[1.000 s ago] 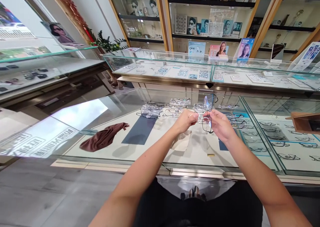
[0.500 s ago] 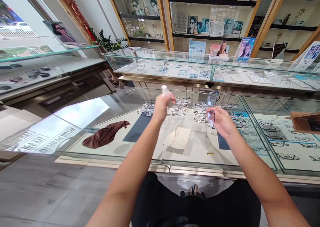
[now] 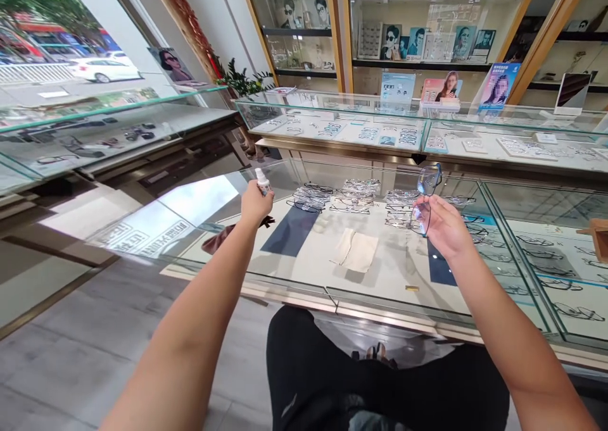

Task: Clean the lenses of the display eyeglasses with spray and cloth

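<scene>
My left hand [image 3: 256, 204] is closed around a small white spray bottle [image 3: 261, 179], whose top sticks up above my fingers. Behind that wrist, a dark brown cloth [image 3: 216, 241] lies on the glass counter, partly covered by my forearm. My right hand [image 3: 445, 225] pinches a pair of eyeglasses [image 3: 429, 179] near the middle, holding it upright above the counter with one lens over the other. Between my arms, a cream cloth [image 3: 358, 251] lies on the glass, creased along its left part.
Rows of spectacle frames [image 3: 354, 197] lie inside the glass counter [image 3: 304, 283] before me. A second display case [image 3: 327, 105] runs behind it, with small advertising cards [image 3: 398, 90] on top. Another glass case [image 3: 118, 111] stands at the left, by the window.
My left hand has moved left with the spray bottle, away from the eyeglasses, and now is in front of the brown cloth. My right hand still holds the eyeglasses. The view has shifted left.
</scene>
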`<state>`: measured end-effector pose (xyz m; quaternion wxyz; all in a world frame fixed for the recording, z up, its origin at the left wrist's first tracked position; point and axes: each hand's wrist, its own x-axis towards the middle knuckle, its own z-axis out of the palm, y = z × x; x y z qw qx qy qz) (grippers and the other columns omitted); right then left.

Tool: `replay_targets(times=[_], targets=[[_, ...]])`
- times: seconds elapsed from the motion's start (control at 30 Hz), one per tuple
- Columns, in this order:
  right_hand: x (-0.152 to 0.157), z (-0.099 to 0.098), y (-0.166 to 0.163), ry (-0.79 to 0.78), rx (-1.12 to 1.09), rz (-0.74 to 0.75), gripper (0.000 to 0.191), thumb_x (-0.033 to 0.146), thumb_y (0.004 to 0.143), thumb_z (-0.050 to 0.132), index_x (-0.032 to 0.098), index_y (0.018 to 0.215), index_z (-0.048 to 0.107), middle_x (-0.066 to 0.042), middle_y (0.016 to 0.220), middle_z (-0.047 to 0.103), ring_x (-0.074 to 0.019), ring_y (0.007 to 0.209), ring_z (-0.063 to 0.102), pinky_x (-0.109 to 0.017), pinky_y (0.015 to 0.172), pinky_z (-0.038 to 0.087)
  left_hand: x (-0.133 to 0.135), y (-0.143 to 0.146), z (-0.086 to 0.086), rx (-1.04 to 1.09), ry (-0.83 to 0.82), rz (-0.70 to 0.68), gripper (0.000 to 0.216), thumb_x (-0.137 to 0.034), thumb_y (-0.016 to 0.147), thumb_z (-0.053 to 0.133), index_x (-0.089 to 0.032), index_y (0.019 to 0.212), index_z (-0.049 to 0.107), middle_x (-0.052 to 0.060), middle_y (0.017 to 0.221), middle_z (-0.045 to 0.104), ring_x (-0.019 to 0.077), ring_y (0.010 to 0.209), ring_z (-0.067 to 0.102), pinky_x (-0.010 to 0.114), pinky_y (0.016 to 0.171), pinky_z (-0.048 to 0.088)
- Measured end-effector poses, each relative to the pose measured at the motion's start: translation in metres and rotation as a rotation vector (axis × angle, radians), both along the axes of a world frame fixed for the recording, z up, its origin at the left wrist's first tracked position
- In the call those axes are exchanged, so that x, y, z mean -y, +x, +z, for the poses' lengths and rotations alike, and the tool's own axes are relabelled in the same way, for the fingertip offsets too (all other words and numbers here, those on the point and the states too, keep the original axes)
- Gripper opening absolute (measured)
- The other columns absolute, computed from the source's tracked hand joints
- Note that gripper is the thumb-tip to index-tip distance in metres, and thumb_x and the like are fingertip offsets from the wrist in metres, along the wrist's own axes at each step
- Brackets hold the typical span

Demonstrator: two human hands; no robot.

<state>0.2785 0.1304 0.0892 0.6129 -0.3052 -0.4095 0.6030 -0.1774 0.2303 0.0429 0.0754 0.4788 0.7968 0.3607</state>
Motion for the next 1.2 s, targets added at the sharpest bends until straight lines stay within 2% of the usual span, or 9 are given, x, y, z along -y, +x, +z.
replay_targets(times=[0.47, 0.6, 0.7, 0.77, 0.83, 0.9, 0.97, 1.07, 1.2], targets=[[-0.001, 0.002, -0.003, -0.023, -0.041, -0.011, 0.043, 0.047, 0.053, 0.105, 0.024, 0.075, 0.075, 0.002, 0.085, 0.076, -0.0099, 0.074, 0.063, -0.022, 0.067, 0.053, 0.006, 0.001, -0.005, -0.042, -0.105, 0.028, 0.043, -0.023, 0.089, 0.068, -0.014, 0.130, 0.056, 0.022, 0.128, 0.073, 0.0412, 0.125, 0.068, 0.052, 0.104, 0.053], [-0.001, 0.001, -0.003, -0.032, -0.046, -0.012, 0.044, 0.046, 0.052, 0.105, 0.023, 0.076, 0.076, 0.002, 0.084, 0.076, -0.0094, 0.075, 0.064, -0.021, 0.068, 0.053, 0.021, 0.014, 0.002, -0.095, 0.020, 0.083, 0.060, -0.025, 0.089, 0.067, -0.009, 0.143, 0.045, 0.025, 0.144, 0.061, 0.0427, 0.138, 0.057, 0.056, 0.115, 0.045], [-0.001, 0.000, -0.002, -0.022, -0.030, -0.007, 0.043, 0.046, 0.054, 0.104, 0.024, 0.077, 0.074, 0.002, 0.086, 0.076, -0.0101, 0.075, 0.064, -0.022, 0.068, 0.053, 0.038, 0.033, 0.010, -0.180, 0.172, 0.119, 0.057, -0.025, 0.092, 0.059, -0.011, 0.145, 0.043, 0.022, 0.155, 0.050, 0.0400, 0.150, 0.042, 0.055, 0.125, 0.033], [-0.001, -0.001, -0.001, -0.011, -0.005, -0.002, 0.041, 0.046, 0.058, 0.102, 0.024, 0.078, 0.073, 0.002, 0.088, 0.076, -0.0109, 0.075, 0.064, -0.024, 0.069, 0.053, 0.051, 0.051, 0.016, -0.233, 0.252, 0.024, 0.047, -0.023, 0.089, 0.059, -0.013, 0.135, 0.052, 0.021, 0.145, 0.058, 0.0384, 0.142, 0.050, 0.054, 0.121, 0.037], [0.000, -0.001, -0.001, 0.004, 0.020, -0.002, 0.039, 0.046, 0.063, 0.100, 0.025, 0.079, 0.072, 0.001, 0.090, 0.076, -0.0115, 0.076, 0.065, -0.024, 0.069, 0.053, 0.065, 0.072, 0.021, -0.262, 0.233, -0.185, 0.031, -0.025, 0.090, 0.057, -0.015, 0.119, 0.060, 0.017, 0.127, 0.068, 0.0352, 0.125, 0.062, 0.050, 0.110, 0.045], [0.000, 0.000, -0.001, 0.010, 0.029, -0.002, 0.038, 0.046, 0.063, 0.100, 0.025, 0.078, 0.072, 0.001, 0.090, 0.076, -0.0112, 0.076, 0.065, -0.024, 0.069, 0.053, 0.078, 0.096, 0.024, -0.225, 0.066, -0.413, 0.018, -0.029, 0.092, 0.053, -0.019, 0.103, 0.063, 0.011, 0.106, 0.074, 0.0284, 0.102, 0.069, 0.040, 0.091, 0.052], [0.000, 0.001, -0.001, 0.003, 0.012, -0.002, 0.040, 0.045, 0.059, 0.102, 0.024, 0.077, 0.073, 0.002, 0.088, 0.075, -0.0101, 0.076, 0.064, -0.022, 0.068, 0.052, 0.090, 0.122, 0.026, -0.230, -0.144, -0.560, 0.017, -0.035, 0.093, 0.053, -0.022, 0.092, 0.063, 0.006, 0.093, 0.075, 0.0252, 0.088, 0.070, 0.035, 0.077, 0.049], [-0.001, 0.001, 0.000, -0.011, -0.016, 0.002, 0.043, 0.045, 0.054, 0.104, 0.024, 0.076, 0.074, 0.003, 0.086, 0.075, -0.0087, 0.075, 0.063, -0.020, 0.066, 0.052, 0.100, 0.159, 0.028, -0.363, -0.302, -0.685, 0.026, -0.047, 0.095, 0.056, -0.023, 0.089, 0.065, 0.006, 0.092, 0.076, 0.0263, 0.090, 0.071, 0.033, 0.074, 0.048], [-0.003, 0.000, 0.001, 0.004, -0.008, 0.013, 0.040, 0.045, 0.060, 0.102, 0.024, 0.079, 0.074, 0.003, 0.088, 0.075, -0.0090, 0.076, 0.064, -0.021, 0.066, 0.053, 0.094, 0.193, 0.032, -0.526, -0.253, -1.009, 0.027, -0.033, 0.094, 0.061, -0.020, 0.116, 0.070, 0.010, 0.125, 0.073, 0.0291, 0.120, 0.068, 0.036, 0.098, 0.051]])
